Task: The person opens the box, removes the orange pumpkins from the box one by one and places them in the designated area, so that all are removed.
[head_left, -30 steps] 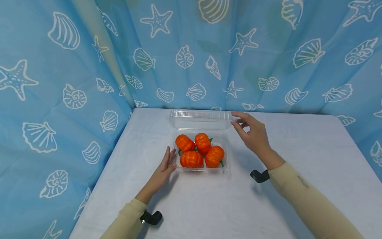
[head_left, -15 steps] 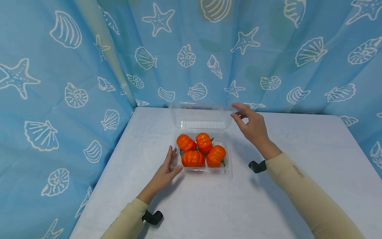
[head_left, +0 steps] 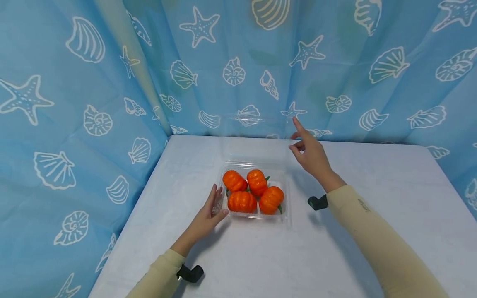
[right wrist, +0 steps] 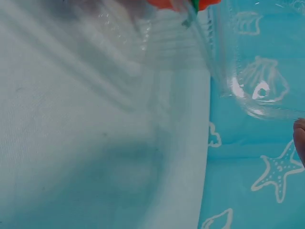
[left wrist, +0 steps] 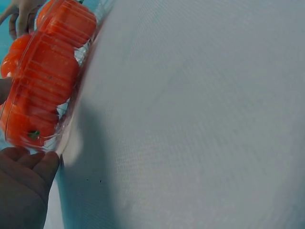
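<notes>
Several small orange pumpkins (head_left: 242, 202) with green stems sit in the base of a clear plastic clamshell box (head_left: 261, 217) on the table. Its see-through lid (head_left: 255, 142) stands raised, almost upright, at the back. My left hand (head_left: 206, 217) holds the left end of the base, thumb at the front corner and fingers along the side. In the left wrist view the left hand's fingertips (left wrist: 45, 164) meet the box's end. My right hand (head_left: 311, 153) is at the lid's right edge, index finger straight. A right fingertip (right wrist: 299, 136) shows close to a lid corner in the right wrist view.
A white cloth (head_left: 335, 248) covers the table. Behind and to the left hangs a blue curtain (head_left: 208, 54) with white shells and starfish, close to the table's back edge. Black wrist mounts (head_left: 191, 274) are worn at both sleeves.
The lid has swung up from lying back to nearly upright. My right hand has risen with it, its index finger straightening. The left hand stays at the box's left end.
</notes>
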A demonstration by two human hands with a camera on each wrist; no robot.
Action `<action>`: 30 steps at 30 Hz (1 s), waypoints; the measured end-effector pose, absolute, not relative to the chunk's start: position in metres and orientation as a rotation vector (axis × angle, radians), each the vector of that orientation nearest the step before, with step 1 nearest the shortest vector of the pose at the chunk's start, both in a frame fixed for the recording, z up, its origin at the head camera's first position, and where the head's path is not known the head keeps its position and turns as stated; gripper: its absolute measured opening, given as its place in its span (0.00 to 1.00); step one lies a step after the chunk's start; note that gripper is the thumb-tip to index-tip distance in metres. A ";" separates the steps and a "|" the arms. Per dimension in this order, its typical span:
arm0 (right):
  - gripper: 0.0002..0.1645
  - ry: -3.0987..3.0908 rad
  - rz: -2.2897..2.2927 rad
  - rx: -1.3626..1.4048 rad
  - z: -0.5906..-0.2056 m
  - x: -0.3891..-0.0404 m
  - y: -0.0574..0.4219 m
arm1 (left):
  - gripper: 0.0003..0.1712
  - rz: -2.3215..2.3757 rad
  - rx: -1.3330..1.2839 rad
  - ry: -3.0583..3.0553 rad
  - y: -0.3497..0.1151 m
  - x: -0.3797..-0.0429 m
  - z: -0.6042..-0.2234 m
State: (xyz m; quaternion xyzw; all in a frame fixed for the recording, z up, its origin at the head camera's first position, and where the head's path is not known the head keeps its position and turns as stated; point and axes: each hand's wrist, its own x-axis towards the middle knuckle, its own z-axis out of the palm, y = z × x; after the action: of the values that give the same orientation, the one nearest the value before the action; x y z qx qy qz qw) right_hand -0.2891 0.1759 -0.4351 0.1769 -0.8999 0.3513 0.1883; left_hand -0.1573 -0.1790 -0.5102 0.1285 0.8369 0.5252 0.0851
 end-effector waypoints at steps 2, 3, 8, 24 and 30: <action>0.58 -2.560 0.994 0.498 -0.439 -0.292 0.176 | 0.53 1.574 0.387 2.489 -0.179 -0.157 -0.510; 0.58 -2.579 0.998 0.498 -0.440 -0.293 0.176 | 0.53 1.572 0.385 2.491 -0.178 -0.156 -0.510; 0.59 -2.693 1.026 0.489 -0.447 -0.294 0.175 | 0.53 1.573 0.400 2.505 -0.177 -0.155 -0.509; 0.51 -2.925 1.070 0.457 -0.464 -0.294 0.182 | 0.54 1.589 0.371 2.483 -0.177 -0.154 -0.510; 0.43 -2.999 1.093 0.407 -0.473 -0.296 0.183 | 0.54 1.586 0.364 2.477 -0.177 -0.154 -0.509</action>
State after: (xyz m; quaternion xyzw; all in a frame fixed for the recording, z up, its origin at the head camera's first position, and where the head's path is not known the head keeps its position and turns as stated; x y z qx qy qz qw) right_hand -0.2960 0.1829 -0.4731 0.1264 -0.9313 0.3393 -0.0382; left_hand -0.1538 -0.1772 -0.5092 0.1224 0.8325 0.5330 0.0891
